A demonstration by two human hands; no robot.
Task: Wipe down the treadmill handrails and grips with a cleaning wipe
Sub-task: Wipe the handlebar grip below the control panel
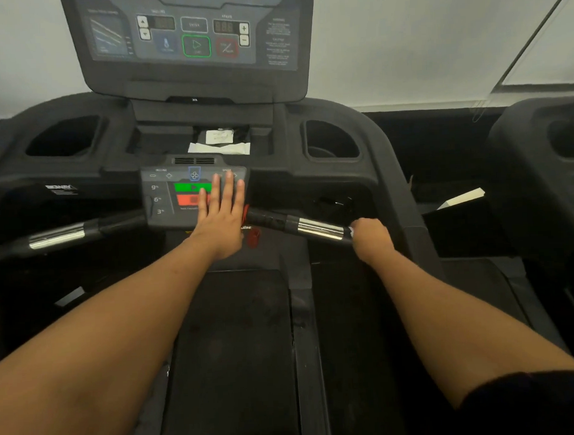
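Treadmill (391, 155): right hand (371, 235) grips wipe (351, 230) on right grip (315, 228).

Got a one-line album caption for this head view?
Left hand flat on control panel; right hand wiping chrome-banded black grip.

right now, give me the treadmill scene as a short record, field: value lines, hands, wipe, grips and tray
left hand: flat, fingers spread, on the small control panel
right hand: closed around the outer end of the right grip
wipe: a bit of white shows at the right hand, most of it hidden
left grip: untouched, no hand near
centre tray: holds white folded wipes and a packet
main console: upright, display dark
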